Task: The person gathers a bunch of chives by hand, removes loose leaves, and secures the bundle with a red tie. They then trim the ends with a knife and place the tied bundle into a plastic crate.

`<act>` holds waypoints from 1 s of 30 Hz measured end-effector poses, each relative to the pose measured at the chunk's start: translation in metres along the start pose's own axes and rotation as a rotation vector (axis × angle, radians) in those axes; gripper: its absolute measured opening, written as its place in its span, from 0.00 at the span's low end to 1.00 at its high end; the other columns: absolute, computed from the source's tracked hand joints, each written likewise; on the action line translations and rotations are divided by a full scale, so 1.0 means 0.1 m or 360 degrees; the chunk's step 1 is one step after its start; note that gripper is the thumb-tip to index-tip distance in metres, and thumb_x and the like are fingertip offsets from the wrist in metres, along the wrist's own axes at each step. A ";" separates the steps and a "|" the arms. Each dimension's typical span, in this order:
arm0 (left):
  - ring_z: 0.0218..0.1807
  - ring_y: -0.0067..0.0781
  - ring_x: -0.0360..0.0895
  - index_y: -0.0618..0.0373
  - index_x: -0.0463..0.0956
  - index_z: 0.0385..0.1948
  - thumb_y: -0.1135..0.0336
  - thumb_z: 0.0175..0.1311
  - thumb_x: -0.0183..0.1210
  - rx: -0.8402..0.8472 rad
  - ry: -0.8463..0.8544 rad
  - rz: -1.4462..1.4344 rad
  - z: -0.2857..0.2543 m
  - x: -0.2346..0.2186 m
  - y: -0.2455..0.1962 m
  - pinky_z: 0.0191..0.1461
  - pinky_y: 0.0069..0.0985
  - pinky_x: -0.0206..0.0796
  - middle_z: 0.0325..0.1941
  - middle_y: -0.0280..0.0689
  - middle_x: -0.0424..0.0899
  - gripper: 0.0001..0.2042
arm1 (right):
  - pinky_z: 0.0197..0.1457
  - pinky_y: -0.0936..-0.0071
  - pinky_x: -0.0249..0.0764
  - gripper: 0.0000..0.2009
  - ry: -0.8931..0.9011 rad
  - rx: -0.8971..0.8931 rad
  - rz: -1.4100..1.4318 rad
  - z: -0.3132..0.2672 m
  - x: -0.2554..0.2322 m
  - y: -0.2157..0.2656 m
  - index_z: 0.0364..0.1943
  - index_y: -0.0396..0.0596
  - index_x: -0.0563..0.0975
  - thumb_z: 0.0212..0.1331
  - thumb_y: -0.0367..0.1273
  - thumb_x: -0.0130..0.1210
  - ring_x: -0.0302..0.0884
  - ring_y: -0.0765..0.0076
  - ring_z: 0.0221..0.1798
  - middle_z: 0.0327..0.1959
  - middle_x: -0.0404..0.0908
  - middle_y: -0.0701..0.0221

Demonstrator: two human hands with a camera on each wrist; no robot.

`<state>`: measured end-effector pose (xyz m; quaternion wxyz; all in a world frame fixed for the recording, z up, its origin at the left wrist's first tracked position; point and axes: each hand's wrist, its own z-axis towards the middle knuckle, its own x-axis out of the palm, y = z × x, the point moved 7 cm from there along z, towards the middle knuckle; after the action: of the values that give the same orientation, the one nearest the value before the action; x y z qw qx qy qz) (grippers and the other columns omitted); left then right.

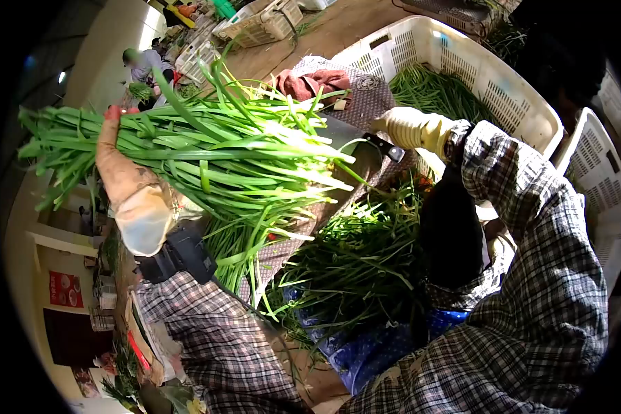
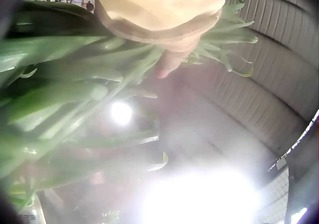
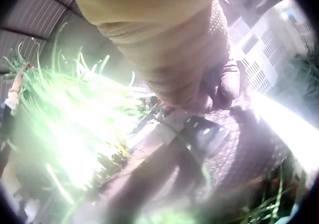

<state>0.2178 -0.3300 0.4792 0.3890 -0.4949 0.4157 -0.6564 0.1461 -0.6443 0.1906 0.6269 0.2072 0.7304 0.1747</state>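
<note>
In the head view my left hand (image 1: 123, 159), in a fingerless cream sleeve, grips a large bundle of long flat green leaves like garlic chives (image 1: 241, 155). The bundle lies across its forearm, cut ends pointing right. My right hand (image 1: 410, 130), in a cream glove, holds a knife (image 1: 385, 148) by its black riveted handle. Its wide blade reaches left, partly behind the leaf ends, over a patterned covered board (image 1: 372, 93). The right wrist view shows the knife handle (image 3: 207, 133) below the glove. In the left wrist view, bare fingertips (image 2: 169, 64) stick out beside the leaves.
A white slatted crate (image 1: 490, 93) with more leaves stands at the far right, another crate (image 1: 597, 179) beside it. A brown cloth (image 1: 314, 84) lies on the board. Loose greens (image 1: 366, 269) pile over blue dotted fabric (image 1: 366, 359). Another person (image 1: 143, 65) is in the background.
</note>
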 end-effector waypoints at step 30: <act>0.38 0.34 0.77 0.55 0.77 0.36 0.56 0.62 0.54 0.0547 -0.0433 0.0470 -0.86 -0.48 -0.74 0.46 0.30 0.70 0.39 0.39 0.80 0.12 | 0.20 0.77 0.64 0.11 0.0082 0.0409 0.1945 -1.28 1.53 1.63 0.28 0.44 0.79 0.58 0.37 0.53 0.70 0.75 0.16 0.14 0.74 0.72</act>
<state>0.1363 -0.2461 0.5183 0.6113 -0.4391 0.3097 -0.5810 0.0133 -0.4244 0.1653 0.3660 0.6570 0.5100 0.4174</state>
